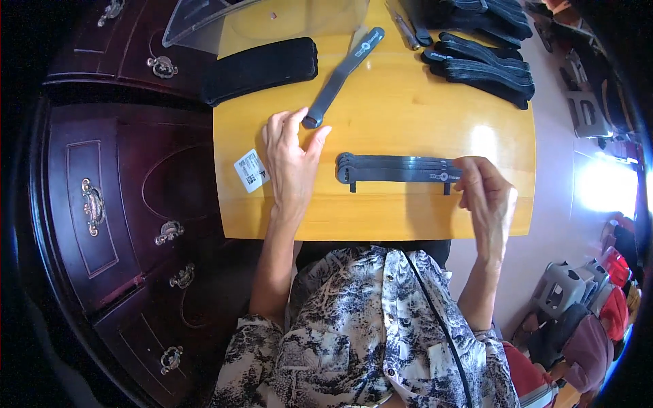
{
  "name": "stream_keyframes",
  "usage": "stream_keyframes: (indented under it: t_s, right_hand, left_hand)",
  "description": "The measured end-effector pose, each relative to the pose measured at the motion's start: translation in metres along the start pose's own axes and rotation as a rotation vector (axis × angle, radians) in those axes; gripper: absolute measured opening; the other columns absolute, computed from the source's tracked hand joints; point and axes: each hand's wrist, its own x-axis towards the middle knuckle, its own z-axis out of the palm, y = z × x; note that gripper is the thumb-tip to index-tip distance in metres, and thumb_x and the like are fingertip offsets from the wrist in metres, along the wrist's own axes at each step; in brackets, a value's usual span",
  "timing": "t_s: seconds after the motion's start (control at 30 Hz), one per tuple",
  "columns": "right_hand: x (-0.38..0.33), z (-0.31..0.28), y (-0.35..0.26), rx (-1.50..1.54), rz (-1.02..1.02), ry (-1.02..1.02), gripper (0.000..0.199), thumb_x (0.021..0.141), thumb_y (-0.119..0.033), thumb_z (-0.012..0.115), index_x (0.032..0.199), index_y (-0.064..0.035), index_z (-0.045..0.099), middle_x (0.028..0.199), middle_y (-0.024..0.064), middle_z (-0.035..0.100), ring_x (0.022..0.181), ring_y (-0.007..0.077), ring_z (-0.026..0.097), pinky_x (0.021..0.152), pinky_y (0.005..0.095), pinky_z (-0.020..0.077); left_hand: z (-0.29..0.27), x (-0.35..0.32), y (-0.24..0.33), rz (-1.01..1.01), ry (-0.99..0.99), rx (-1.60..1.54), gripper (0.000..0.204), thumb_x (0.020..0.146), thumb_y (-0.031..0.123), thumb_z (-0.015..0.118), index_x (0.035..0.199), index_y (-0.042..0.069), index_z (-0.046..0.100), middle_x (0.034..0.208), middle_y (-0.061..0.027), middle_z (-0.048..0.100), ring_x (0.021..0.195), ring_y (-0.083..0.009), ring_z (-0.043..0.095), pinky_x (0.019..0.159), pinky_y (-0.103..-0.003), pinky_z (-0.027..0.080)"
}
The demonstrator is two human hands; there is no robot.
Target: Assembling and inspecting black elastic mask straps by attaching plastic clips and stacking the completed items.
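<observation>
A neat stack of grey straps (398, 168) with rounded ends lies crosswise on the yellow table, two short dark tabs poking out along its near edge. My right hand (486, 194) pinches the stack's right end between thumb and fingers. Farther off, a single grey strap (340, 78) lies slanted, its near end rounded. My left hand (292, 156) is at that near end, thumb and forefinger apart on either side of it; whether they touch it I cannot tell. Beside my left hand lies a white printed label (252, 171).
A black bundle (262, 68) lies at the far left, beneath a clear plastic bin (272, 24). Piles of black straps (483, 68) and a slim pointed tool (406, 28) are at the far right. Dark wooden drawers (102, 204) border the yellow table (381, 217) on the left.
</observation>
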Motion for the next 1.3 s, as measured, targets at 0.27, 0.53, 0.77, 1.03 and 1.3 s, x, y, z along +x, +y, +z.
stream_keyframes:
  t_s: [0.27, 0.53, 0.77, 1.03, 1.3]
  right_hand:
    - [-0.001, 0.039, -0.01, -0.058, -0.282, -0.146, 0.019, 0.09, -0.017, 0.06, 0.087, 0.0018, 0.064, 0.065, 0.0098, 0.061, 0.053, 0.0173, 0.055, 0.051, 0.0274, 0.0442]
    - [0.003, 0.068, -0.021, 0.201, -0.443, -0.2, 0.015, 0.085, -0.01, 0.064, 0.097, -0.0007, 0.063, 0.09, 0.0118, 0.064, 0.073, 0.0229, 0.066, 0.062, 0.0295, 0.0538]
    - [-0.004, 0.063, -0.019, 0.189, -0.562, -0.17, 0.013, 0.081, -0.008, 0.068, 0.092, -0.0011, 0.065, 0.091, 0.0109, 0.064, 0.075, 0.0232, 0.066, 0.063, 0.0296, 0.0542]
    - [-0.018, 0.052, -0.024, 0.119, -0.566, -0.136, 0.011, 0.081, -0.007, 0.068, 0.089, -0.0004, 0.065, 0.087, 0.0101, 0.065, 0.072, 0.021, 0.067, 0.06, 0.0287, 0.054]
    - [-0.02, 0.042, -0.021, 0.109, -0.525, -0.147, 0.011, 0.082, -0.007, 0.066, 0.09, -0.0005, 0.065, 0.084, 0.0098, 0.065, 0.068, 0.0199, 0.067, 0.059, 0.0275, 0.0545]
  left_hand:
    - [0.005, -0.001, 0.016, -0.169, -0.006, -0.499, 0.035, 0.077, 0.001, 0.072, 0.107, 0.001, 0.055, 0.1, -0.0094, 0.062, 0.084, -0.0171, 0.062, 0.072, -0.027, 0.049]
    - [-0.012, -0.024, 0.059, -0.331, -0.122, -1.119, 0.04, 0.082, -0.013, 0.062, 0.118, -0.003, 0.048, 0.103, -0.0095, 0.062, 0.092, -0.012, 0.062, 0.078, -0.023, 0.05]
    - [-0.024, -0.03, 0.059, -0.115, -0.182, -1.067, 0.047, 0.079, -0.014, 0.062, 0.123, -0.004, 0.051, 0.132, -0.0139, 0.044, 0.113, -0.0199, 0.054, 0.091, -0.029, 0.051]
    - [-0.03, -0.027, 0.064, -0.007, -0.171, -0.885, 0.043, 0.075, -0.011, 0.067, 0.116, 0.001, 0.06, 0.125, -0.0131, 0.053, 0.108, -0.0202, 0.058, 0.085, -0.028, 0.053]
    - [-0.03, -0.023, 0.074, 0.052, -0.186, -0.787, 0.039, 0.074, -0.01, 0.068, 0.11, 0.001, 0.062, 0.12, -0.0147, 0.061, 0.104, -0.0203, 0.063, 0.084, -0.028, 0.053]
